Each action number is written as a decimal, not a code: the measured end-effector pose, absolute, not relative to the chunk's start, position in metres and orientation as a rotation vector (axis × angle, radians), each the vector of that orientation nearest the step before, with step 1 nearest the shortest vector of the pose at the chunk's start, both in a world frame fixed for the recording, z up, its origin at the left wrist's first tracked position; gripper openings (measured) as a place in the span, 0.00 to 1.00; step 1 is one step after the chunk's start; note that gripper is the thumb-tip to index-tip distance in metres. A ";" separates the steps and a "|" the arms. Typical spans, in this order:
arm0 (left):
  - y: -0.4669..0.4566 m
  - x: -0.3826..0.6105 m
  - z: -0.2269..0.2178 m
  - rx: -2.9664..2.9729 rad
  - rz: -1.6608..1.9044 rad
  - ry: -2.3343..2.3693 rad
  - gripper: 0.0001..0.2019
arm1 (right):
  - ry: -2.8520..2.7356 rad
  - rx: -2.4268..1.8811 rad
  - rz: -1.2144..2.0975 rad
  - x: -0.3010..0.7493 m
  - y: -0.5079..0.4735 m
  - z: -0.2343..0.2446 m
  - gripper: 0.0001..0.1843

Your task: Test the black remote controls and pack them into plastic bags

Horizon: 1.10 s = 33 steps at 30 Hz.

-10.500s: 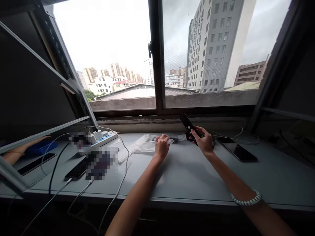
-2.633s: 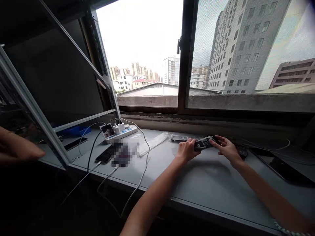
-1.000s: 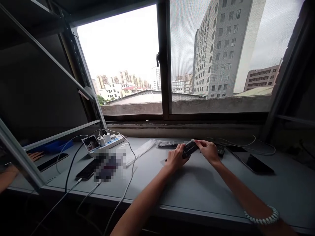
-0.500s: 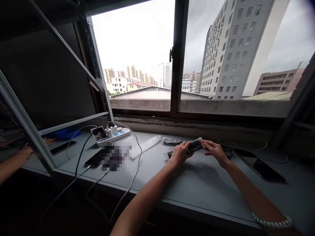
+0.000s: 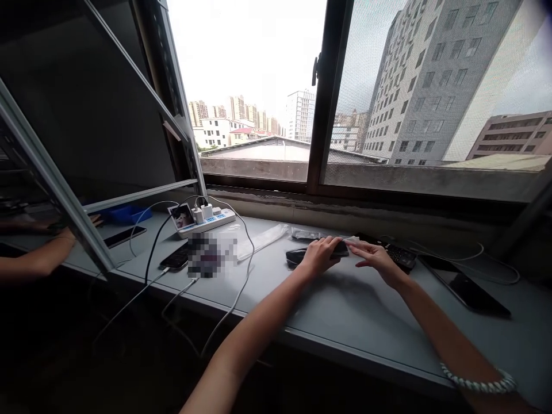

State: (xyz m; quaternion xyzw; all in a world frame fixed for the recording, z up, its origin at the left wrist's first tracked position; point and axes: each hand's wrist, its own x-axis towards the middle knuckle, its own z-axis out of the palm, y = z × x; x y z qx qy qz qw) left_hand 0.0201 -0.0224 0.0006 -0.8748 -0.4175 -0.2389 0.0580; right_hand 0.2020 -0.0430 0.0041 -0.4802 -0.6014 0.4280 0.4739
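My left hand (image 5: 319, 256) is wrapped over a long black item shaped like a remote control (image 5: 340, 249), lying inside a clear plastic bag. At the item's right end, my right hand (image 5: 373, 257) pinches the bag's end (image 5: 351, 239) between thumb and fingers. Part of the black item is hidden under my left fingers. Left of that hand, another black item (image 5: 295, 257) rests on the table, and a bagged black item (image 5: 305, 234) lies behind. Just beyond my right hand is a black remote control (image 5: 401, 257) with rows of buttons.
A dark tablet-like device (image 5: 466, 287) lies at the right. Leftward are an empty plastic bag (image 5: 264, 240), a plugged-in phone (image 5: 176, 256), a power strip (image 5: 215, 220) and loose cables (image 5: 248, 270). Beyond the metal shelf post (image 5: 92, 241), another person's arm (image 5: 38, 267) shows.
The view has shifted slightly, moving the window and the table items. The bagged item in my hands has dipped and lies flatter. My right fingers still pinch the bag's end.
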 end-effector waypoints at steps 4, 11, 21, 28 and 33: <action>-0.021 0.021 0.000 -2.658 -0.730 -1.209 0.24 | -1.385 -1.128 1.101 0.203 -0.041 0.006 0.19; -0.017 0.019 0.000 -2.633 -0.790 -1.215 0.21 | -1.219 -1.101 1.145 0.201 -0.043 0.015 0.17; -0.010 0.013 -0.001 -2.626 -0.775 -1.276 0.22 | -1.130 -1.087 1.127 0.199 -0.047 0.023 0.17; -0.007 0.009 0.001 -2.621 -0.696 -1.365 0.20 | -1.029 -1.096 1.053 0.208 -0.045 0.029 0.15; -0.009 0.009 0.003 -2.612 -0.699 -1.379 0.20 | -1.202 -1.338 0.672 0.207 -0.038 0.020 0.20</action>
